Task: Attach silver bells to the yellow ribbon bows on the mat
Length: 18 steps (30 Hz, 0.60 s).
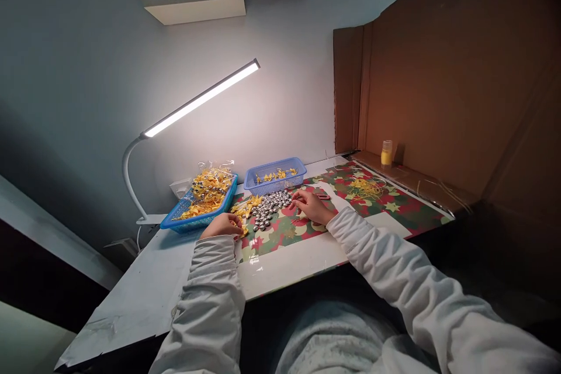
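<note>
My left hand (pixel 221 226) is closed at the near left of the patterned mat, its fingertips on a yellow ribbon piece (pixel 243 230). More yellow ribbon pieces (pixel 248 206) lie just beyond it. A spread of shiny silver bell-like balls (pixel 268 208) covers the mat between my hands. At the right edge of that spread is my right hand (pixel 312 205), thumb and fingers pinched together. What it pinches is too small to make out. Behind its fingers lies a small pink-handled tool (pixel 323 196), partly hidden.
A blue basket (pixel 197 224) heaped with yellow ribbon pieces and silver balls stands left; a periwinkle basket (pixel 275 185) holds a few yellow pieces. Yellow cords (pixel 367 187) lie right. A lit lamp (pixel 201 99) arches overhead. Cardboard (pixel 421 82) walls the right side, near a yellow bottle (pixel 386 155).
</note>
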Available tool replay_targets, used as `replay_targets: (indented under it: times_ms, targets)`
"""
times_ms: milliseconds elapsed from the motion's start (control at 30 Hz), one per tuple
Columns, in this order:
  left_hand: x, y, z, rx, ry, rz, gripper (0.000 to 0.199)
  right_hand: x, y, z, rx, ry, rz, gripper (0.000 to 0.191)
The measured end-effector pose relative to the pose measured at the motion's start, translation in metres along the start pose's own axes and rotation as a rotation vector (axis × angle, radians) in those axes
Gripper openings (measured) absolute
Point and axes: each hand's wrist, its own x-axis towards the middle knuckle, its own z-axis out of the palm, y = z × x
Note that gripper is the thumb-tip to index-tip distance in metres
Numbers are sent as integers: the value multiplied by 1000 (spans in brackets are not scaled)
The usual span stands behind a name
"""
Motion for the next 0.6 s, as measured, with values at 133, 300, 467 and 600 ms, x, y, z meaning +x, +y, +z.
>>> replay_targets:
  times_ms: [133, 300, 467, 600]
  targets:
    - [-7, 14, 4, 464, -258, -274, 24, 0, -1, 0, -17, -1, -3, 8]
    - [-12, 33, 8, 761, -288, -110, 13, -1, 1, -1, -12, -29, -2, 10]
    - [-11, 28, 9, 837, -309, -175, 21, -1, 1, -1, -24, -22, 0, 8]
    - [-8, 17, 11, 881, -419, -267, 17, -1, -2, -1, -29, -31, 13, 8]
